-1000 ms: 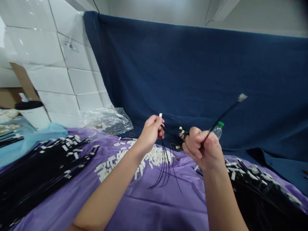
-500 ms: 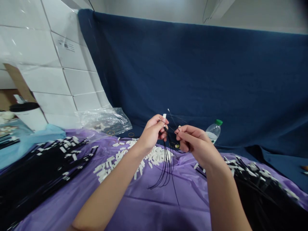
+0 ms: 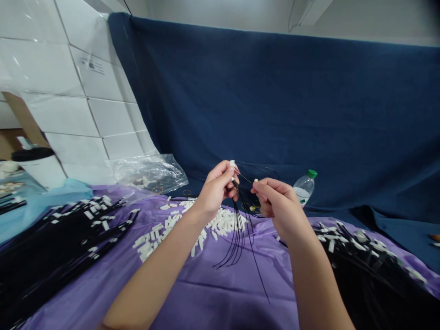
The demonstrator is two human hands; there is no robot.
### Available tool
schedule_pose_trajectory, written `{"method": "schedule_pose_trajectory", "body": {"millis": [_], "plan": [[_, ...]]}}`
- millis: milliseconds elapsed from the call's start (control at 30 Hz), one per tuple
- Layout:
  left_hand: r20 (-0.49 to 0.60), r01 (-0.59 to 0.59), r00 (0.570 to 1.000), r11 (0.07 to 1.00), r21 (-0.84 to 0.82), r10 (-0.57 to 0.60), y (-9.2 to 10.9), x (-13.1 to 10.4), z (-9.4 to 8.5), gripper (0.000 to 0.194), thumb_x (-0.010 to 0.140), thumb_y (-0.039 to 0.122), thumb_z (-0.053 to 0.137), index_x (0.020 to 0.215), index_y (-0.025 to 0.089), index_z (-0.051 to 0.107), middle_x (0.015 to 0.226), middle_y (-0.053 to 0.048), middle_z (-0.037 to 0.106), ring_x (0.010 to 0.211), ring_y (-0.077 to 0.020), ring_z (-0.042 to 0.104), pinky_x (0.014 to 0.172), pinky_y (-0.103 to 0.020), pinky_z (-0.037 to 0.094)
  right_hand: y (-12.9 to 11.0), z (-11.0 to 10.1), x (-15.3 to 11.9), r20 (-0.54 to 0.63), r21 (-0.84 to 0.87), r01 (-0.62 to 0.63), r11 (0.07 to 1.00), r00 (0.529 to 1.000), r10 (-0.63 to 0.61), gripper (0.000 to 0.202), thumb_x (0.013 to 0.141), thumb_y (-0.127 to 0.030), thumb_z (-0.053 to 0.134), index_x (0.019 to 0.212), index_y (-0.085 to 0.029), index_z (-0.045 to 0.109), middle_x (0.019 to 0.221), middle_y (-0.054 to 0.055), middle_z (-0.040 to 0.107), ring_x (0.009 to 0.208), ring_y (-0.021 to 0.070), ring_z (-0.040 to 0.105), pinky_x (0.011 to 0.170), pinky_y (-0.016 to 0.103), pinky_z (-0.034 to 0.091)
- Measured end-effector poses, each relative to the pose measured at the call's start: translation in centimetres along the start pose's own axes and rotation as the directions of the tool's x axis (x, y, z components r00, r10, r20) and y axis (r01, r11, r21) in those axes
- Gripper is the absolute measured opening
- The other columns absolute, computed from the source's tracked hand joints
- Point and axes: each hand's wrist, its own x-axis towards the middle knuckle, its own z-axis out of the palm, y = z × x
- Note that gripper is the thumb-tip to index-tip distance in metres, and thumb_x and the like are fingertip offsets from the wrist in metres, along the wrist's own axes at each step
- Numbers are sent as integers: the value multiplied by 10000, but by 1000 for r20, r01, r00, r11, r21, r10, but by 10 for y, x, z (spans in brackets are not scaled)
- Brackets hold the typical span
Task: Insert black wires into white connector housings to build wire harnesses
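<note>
"Purple cloth [image 3: 237, 293] spreads below both hands. What does the left hand [image 3: 218, 188] have?"

"Its thumb and forefinger pinch a white tab [image 3: 232, 163], which pokes up above them. Several black cords [image 3: 237, 247] hang from the same hand, their lower ends dangling in front of the cloth."

"And the right hand [image 3: 280, 201]?"

"Thumb and forefinger are closed on a thin strand [image 3: 245, 177]. It runs across the gap to the left fingers, close to the tab. Whether it goes into the tab, I cannot tell: too small."

"Something pale shows at the right fingertips, too."

"Yes, a pale bit [image 3: 255, 180]. Held, or lying behind? I cannot tell."

"What lies on the cloth?"

"Loose tabs in a pile [image 3: 225, 221], beyond the hanging cords. To the left is a black bundle [image 3: 58, 247] with white ends, and to the right another dark bundle [image 3: 367, 275], likewise white-tipped."

"And farther back?"

"A green-capped bottle [image 3: 305, 185] leans just past the right hand. A clear bag [image 3: 147, 172] lies near white boxes [image 3: 113, 114] at the left, and a blue curtain [image 3: 257, 105] hangs behind everything."
</note>
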Motion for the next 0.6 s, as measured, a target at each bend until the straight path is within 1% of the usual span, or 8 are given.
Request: {"method": "schedule_pose_trajectory", "body": {"millis": [100,300,467,600], "plan": [[0,5,1000,1000,-20,-5,0,-1,1,108,870,292,502,817,197,502,591,50,362,430,-60,390,455,-209,401,-1,-1,-1,-1,2,21,1000,1000,-20,282,743,-342,700,595,-158,546,489,-71,317,381,21,208,369,203,113],[-1,13,1000,999,-32,-14,0,-1,1,114,876,299,494,823,199,502,586,52,353,431,-63,393,456,-205,398,1,-3,0,26,-30,66,997,998,-65,252,773,-324,680,618,-160,568,501,-64,346,396,25,211,377,206,119],[-20,22,1000,1000,-20,-23,-1,-1,1,130,892,306,476,826,198,501,587,56,328,425,-57,371,452,-199,395,1,-2,-1,106,-110,168,980,982,-156,239,805,-339,667,665,-155,606,516,-58,358,434,32,234,402,207,144],[-32,10,999,1000,7,-9,-1,-1,0,140,891,318,485,831,195,513,591,57,329,424,-52,365,450,-196,391,2,-2,-2,151,-120,233,965,965,-215,234,813,-362,664,709,-155,630,531,-57,346,458,38,235,419,210,159]]}}
